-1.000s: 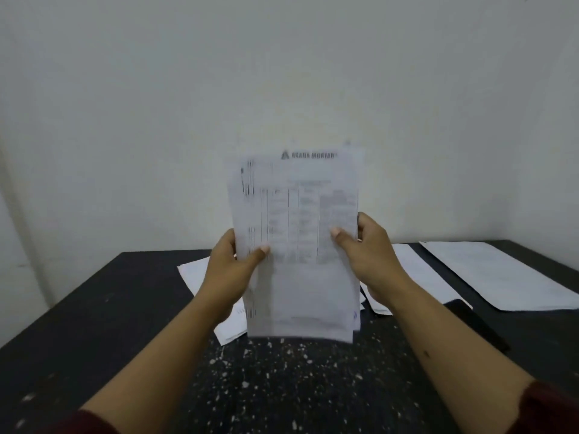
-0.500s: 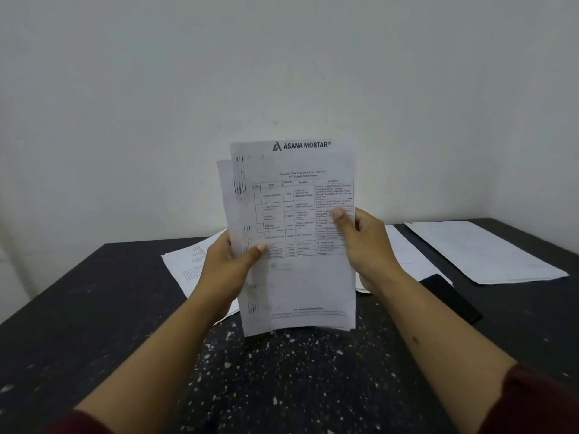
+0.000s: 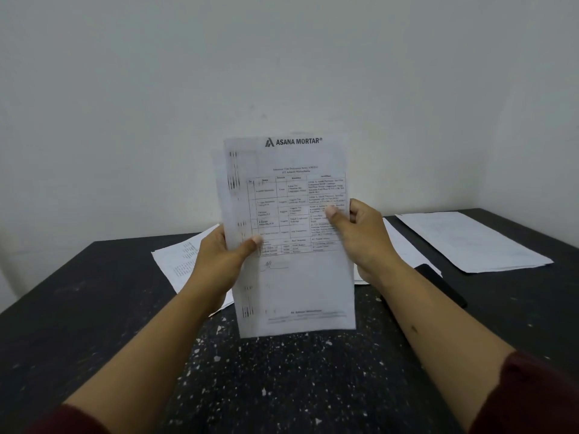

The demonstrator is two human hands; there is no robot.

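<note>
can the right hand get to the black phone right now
Probably yes: the black phone lies uncovered on the table beside the right forearm, nothing between. But the right hand grips the sheets; it must let go first, leaving them to the left hand.

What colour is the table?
The table is black with white speckles, clearest in the head view.

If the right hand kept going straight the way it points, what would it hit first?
Likely the white wall behind the table; the right hand grips the papers, which would travel along. Depth is unclear.
</note>
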